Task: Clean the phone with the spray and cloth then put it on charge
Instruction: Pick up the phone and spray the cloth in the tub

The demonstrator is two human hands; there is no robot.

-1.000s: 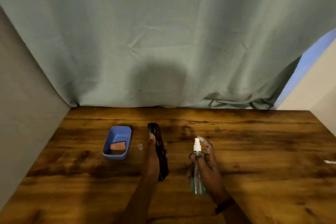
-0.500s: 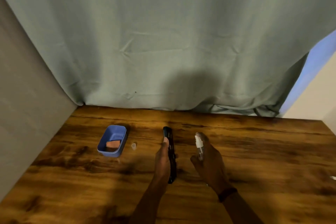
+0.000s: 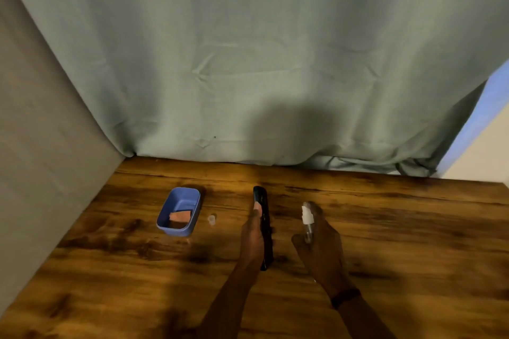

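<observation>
Left hand (image 3: 252,237) fingers are wrapped around the phone (image 3: 265,226), thumb (image 3: 257,208) lying flat along its upper left edge; other fingers are hidden behind the phone body. The phone is dark, held on edge so only its thin side faces the camera, long axis pointing away from the person, above the table (image 3: 413,228), roughly mid-table; can't tell if its lower end touches the wood. Right hand (image 3: 321,245) is closed around the spray bottle (image 3: 307,224): forefinger up over the white pump head, thumb curled in at the lower left, remaining fingers around the clear body, most of which is hidden by the palm. The nozzle end is a bit blurred and tilts left, towards the phone; the bottle is just beside the phone, not touching it. Dark band (image 3: 345,297) on the right wrist. Both forearms come in from the bottom edge. Further left, a small clear cap (image 3: 211,219) lies on the wood, between the phone and a blue tray (image 3: 176,198). The tray is rectangular, open-topped, near the left side of the table. In its near end sits an orange folded piece (image 3: 180,216), probably the cloth, resting on the tray floor. The table is dark-stained wood grain. Behind it, a grey-green curtain (image 3: 248,63) hangs down to the table's back edge, with a shadow cast on it above the hands. Grey wall panel (image 3: 41,146) on the left, pale wall and a blue strip at the far right.
</observation>
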